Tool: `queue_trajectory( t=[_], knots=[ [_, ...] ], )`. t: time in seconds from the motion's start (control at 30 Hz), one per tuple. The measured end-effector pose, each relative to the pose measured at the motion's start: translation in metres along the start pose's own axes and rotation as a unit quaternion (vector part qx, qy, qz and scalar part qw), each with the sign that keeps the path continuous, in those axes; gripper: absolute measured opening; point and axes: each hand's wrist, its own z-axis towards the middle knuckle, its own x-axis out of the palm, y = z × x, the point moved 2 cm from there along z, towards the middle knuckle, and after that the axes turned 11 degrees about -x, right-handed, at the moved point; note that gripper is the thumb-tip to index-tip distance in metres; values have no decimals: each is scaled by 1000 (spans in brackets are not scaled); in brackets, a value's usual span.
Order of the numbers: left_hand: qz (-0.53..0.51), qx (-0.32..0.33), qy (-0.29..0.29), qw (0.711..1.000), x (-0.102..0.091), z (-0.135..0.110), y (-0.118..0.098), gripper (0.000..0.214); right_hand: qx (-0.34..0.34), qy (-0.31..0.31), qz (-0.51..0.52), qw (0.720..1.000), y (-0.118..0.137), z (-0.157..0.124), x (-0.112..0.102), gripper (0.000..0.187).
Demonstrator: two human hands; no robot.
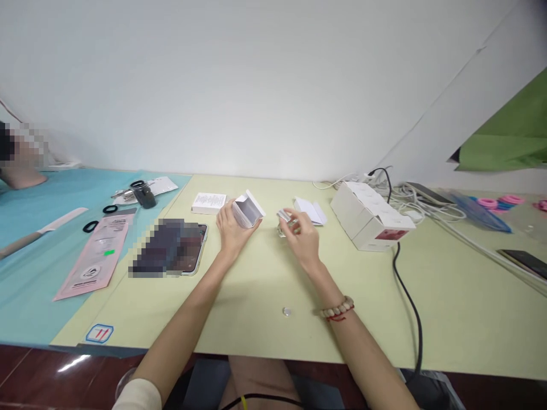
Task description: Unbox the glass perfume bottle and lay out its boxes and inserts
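My left hand (231, 230) is wrapped round a small white carton (247, 209) whose end flap stands open, held just above the pale yellow-green table (265, 319). My right hand (301, 236) pinches a small silvery object (284, 216) a little to the right of the carton's open end. A beaded bracelet (337, 310) sits on my right wrist. A folded white leaflet (310, 209) lies just beyond my right hand, and a flat white box (209, 203) lies behind my left hand.
A phone (173, 247) lies left of my left hand, a pink sachet (96, 256) and black rings on the blue mat (34, 239). A row of white boxes (370, 219) and cables (405, 296) sit right. A small round coin-like disc (286, 311) lies near me. Another person is at far left.
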Motion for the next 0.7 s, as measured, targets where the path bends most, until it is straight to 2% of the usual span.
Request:
queue_trajectory(
  t=[0.1, 0.13, 0.2, 0.27, 0.4, 0.53, 0.7],
  knots=[
    [-2, -6, 6, 1000, 0, 0, 0, 85, 44, -147, -41, 987, -26, 8, -20, 29],
    [-4, -10, 6, 1000, 0, 0, 0, 86, 61, -174, -65, 981, -36, 9, -27, 27],
    [-7, -17, 3, 1000, 0, 0, 1, 86, 112, -185, -106, 971, -56, 9, -39, 25],
    [-9, -23, 1, 1000, 0, 1, 2, 86, 183, -139, -141, 963, -74, 6, -47, 25],
    [-8, -37, -3, 999, 1, 1, 7, 87, 310, 27, -166, 936, -96, -6, -49, 31],
    [-12, -50, -8, 999, 2, 4, 12, 89, 336, 121, -172, 918, -105, -15, -45, 32],
    [-59, -99, -10, 993, 4, 9, 23, 86, 330, 162, -159, 916, -104, -14, -44, 32]
  ],
)
